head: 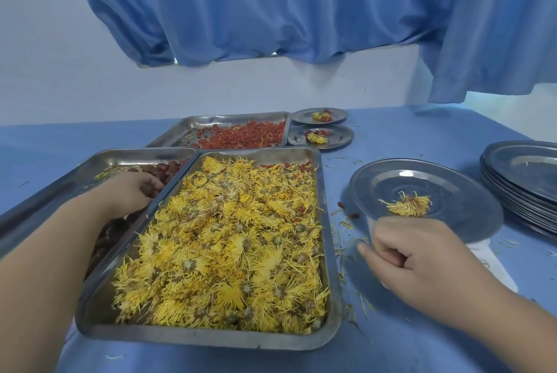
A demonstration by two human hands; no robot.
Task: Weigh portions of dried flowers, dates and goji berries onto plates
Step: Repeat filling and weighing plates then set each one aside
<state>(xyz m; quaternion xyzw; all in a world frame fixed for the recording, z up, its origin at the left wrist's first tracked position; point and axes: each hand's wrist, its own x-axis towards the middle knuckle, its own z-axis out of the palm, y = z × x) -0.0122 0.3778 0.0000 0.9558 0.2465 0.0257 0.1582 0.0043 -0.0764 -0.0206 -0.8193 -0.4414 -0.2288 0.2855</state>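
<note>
Right hand (422, 258) curled empty by plate (452, 222); left hand (132, 191) pinching dates (168, 169); rim knock could tip flower (410, 205).

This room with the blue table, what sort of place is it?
Probably a small food or herbal-tea packing workroom: steel trays of dried flowers and goji berries in bulk, a stack of metal plates, and portioned plates set aside.

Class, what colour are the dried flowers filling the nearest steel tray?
Bright yellow dried flowers with brownish centres, seen in the head view.
</note>
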